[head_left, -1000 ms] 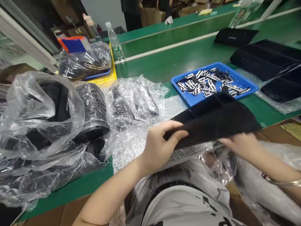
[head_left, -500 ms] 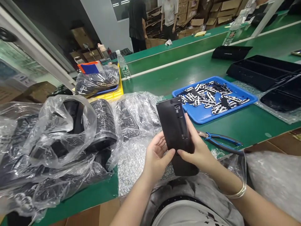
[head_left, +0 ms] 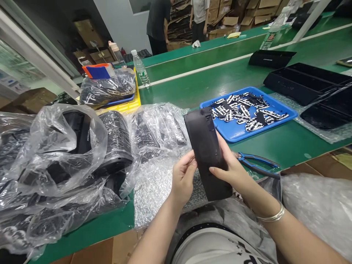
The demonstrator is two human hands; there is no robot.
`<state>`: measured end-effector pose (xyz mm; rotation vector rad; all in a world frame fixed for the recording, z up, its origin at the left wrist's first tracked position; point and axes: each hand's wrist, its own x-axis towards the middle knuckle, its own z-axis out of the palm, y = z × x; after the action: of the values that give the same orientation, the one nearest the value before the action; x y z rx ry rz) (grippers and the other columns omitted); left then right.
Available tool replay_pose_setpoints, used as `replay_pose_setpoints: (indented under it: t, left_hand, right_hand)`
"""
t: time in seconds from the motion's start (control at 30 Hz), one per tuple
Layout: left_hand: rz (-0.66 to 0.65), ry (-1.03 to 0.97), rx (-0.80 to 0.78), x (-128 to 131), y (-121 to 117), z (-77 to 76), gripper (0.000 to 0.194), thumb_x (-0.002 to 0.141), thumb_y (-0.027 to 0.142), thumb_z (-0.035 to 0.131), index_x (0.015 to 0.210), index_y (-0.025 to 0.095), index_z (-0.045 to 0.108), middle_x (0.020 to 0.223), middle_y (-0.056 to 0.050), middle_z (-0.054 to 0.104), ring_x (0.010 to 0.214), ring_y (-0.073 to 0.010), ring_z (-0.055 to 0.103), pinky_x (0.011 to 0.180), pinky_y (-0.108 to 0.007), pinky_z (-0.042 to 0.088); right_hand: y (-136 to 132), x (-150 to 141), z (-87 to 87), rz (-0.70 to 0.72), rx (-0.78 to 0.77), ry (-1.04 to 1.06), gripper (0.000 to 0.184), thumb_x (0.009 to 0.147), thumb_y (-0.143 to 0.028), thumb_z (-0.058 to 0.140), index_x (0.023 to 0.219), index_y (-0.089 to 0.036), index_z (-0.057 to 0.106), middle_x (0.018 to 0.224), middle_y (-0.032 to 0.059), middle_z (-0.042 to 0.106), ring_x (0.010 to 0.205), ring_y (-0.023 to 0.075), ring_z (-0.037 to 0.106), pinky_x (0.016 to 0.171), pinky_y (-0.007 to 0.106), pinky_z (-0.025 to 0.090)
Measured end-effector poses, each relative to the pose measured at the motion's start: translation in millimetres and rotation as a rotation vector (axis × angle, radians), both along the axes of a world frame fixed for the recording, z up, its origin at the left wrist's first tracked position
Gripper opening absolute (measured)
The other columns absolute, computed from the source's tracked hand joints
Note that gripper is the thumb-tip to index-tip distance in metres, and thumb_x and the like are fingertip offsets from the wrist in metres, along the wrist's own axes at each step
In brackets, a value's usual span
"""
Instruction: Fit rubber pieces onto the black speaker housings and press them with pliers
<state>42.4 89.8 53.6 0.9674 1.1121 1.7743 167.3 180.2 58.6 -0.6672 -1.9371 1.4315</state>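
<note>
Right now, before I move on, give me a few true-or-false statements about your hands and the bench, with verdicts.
1. The left hand and right hand both hold a black panel upright. True.
2. The blue-handled pliers lie inside the blue tray. False: they lie outside it, on the green bench.
3. The blue tray holds many black-and-white pieces. True.
4. A metal bangle sits on the left wrist. False: it sits on the right wrist.
</note>
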Motion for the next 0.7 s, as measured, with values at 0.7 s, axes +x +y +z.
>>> replay_pose_setpoints:
  t: [0.7]
  left_hand:
    - [-0.039, -0.055, 0.048, 2, 5, 0.2, 0.038, 0.096, 0.035, 0.058, 0.132, 0.023, 0.059, 0.136, -0.008, 0.058, 0.133, -0.0283, 0.048, 0.111, -0.040, 0.044]
  right_hand:
    - [6, 12, -8.2, 0.086, -0.053, -0.104, 0.099, 0.088, -0.058, 0.057, 0.158, -0.023, -0.003, 0.164, 0.0009, 0.003, 0.152, 0.0230, 0.001, 0.124, 0.043, 0.007]
